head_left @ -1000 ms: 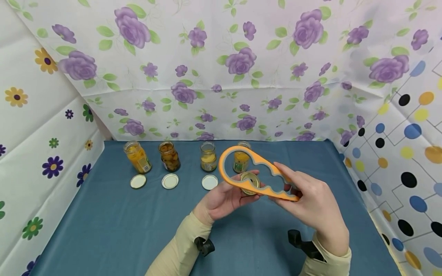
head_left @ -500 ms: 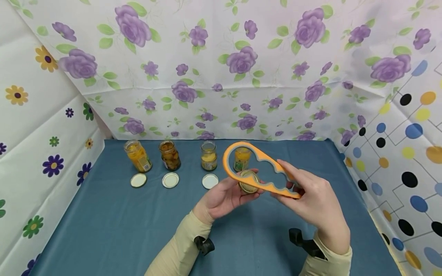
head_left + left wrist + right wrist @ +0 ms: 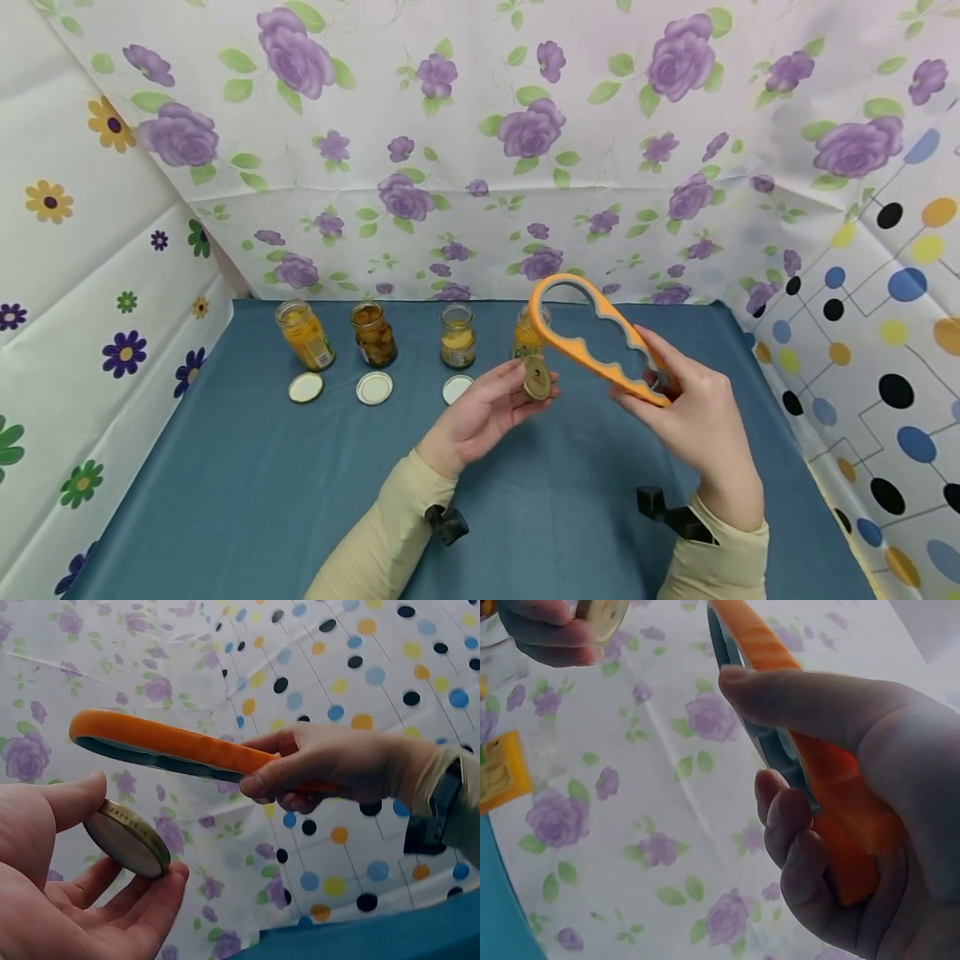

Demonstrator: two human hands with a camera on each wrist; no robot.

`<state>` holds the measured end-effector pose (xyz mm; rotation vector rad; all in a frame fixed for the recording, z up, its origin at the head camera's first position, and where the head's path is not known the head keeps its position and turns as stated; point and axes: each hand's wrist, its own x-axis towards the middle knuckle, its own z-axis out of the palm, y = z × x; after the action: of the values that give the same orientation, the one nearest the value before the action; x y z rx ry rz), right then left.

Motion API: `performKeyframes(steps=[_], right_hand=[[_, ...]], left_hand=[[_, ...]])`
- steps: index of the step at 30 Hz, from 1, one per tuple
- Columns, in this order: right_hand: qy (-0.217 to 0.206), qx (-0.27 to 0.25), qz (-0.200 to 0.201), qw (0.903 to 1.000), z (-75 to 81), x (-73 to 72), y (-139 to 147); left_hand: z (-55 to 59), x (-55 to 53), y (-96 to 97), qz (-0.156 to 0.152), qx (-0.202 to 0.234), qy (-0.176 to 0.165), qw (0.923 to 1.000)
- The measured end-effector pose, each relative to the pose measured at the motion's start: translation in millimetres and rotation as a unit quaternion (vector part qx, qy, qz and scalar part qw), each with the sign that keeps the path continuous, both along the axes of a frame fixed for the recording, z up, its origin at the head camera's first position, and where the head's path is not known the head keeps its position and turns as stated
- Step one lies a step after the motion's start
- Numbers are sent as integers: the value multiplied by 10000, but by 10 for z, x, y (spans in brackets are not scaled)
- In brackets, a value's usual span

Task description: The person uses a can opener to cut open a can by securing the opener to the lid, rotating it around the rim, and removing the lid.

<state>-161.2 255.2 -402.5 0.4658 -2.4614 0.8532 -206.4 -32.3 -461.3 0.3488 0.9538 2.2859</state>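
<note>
A gold jar lid [image 3: 537,378] is pinched between the thumb and fingers of my left hand [image 3: 480,412], raised over the table. Its pale underside shows in the left wrist view. My right hand [image 3: 693,400] grips the handle end of an orange jar opener [image 3: 592,360] with a grey scalloped inner edge. The opener's rounded end points up and left, apart from the lid. Behind the hands stands an open jar of yellow food [image 3: 527,340], partly covered by the opener and the left hand.
Three more open jars stand along the back: a yellow one [image 3: 306,336], a brown one [image 3: 374,335] and a pale yellow one [image 3: 457,337]. A lid lies before each: left lid [image 3: 306,387], middle lid [image 3: 374,388], right lid [image 3: 456,388]. Patterned cloths enclose the blue table [image 3: 285,500].
The jar opener has moved up and right, away from the lid. My left hand has risen slightly with the lid, which has come out from behind the opener and turned.
</note>
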Motion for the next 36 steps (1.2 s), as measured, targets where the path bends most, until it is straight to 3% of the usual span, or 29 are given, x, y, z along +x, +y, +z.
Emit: performKeyframes(steps=[5, 11, 17, 21, 23, 26, 32, 36], right_hand=[[-152, 55, -375, 9992, -77, -48, 73], [-366, 142, -517, 9979, -138, -77, 167], [-617, 141, -645, 9959, -225, -70, 286], [-686, 166, -757, 9946, -273, -63, 364], [-689, 173, -806, 9942, -283, -59, 390], [-682, 146, -817, 9942, -285, -55, 410], [-779, 133, -826, 9934, -294, -53, 413], [-869, 173, -824, 9927, -311, -64, 413]], left_hand=[[-53, -30, 13, 192, -549, 148, 9982], [-166, -94, 39, 474, -1108, 463, 9916], [-306, -168, 65, 839, -2133, 893, 9693], [-305, -164, 91, 952, -2655, 1181, 9521], [-285, -154, 108, 1018, -2955, 1390, 9397], [-263, -145, 137, 1109, -3486, 1740, 9143], [-332, -177, 183, 1203, -4464, 2538, 8496], [-422, -223, 217, 1205, -4890, 3019, 8095]])
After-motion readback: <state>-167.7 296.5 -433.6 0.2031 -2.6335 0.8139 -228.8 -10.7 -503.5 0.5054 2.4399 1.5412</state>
